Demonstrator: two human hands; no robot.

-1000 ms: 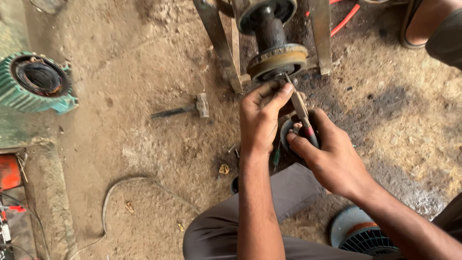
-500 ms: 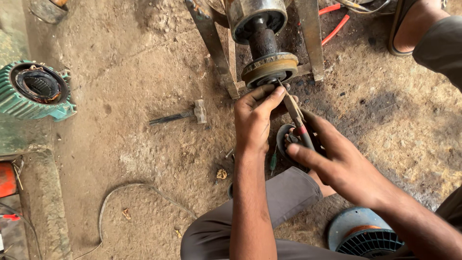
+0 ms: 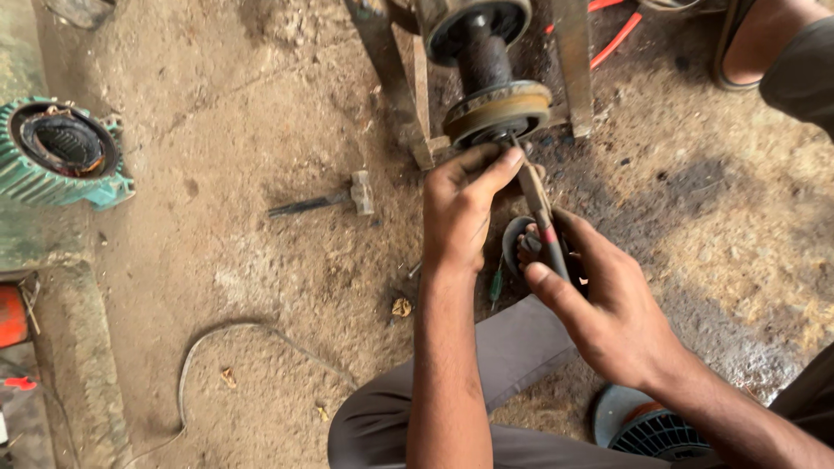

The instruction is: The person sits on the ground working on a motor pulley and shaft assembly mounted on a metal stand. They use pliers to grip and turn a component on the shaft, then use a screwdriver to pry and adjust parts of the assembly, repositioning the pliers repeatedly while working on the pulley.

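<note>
My left hand [image 3: 465,204] stays pinched on the tip of the thin tool [image 3: 539,208], right under the round metal disc [image 3: 499,108]. My right hand [image 3: 608,304] still grips its handle tight. Both have crept up closer to the disc, so the tip now touches it.

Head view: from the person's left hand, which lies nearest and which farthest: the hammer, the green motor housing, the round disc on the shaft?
From the left hand:
1. Disc, just above the fingers, which reach its lower edge.
2. Hammer, on the ground to the left.
3. Green motor housing, at the far left edge.
</note>
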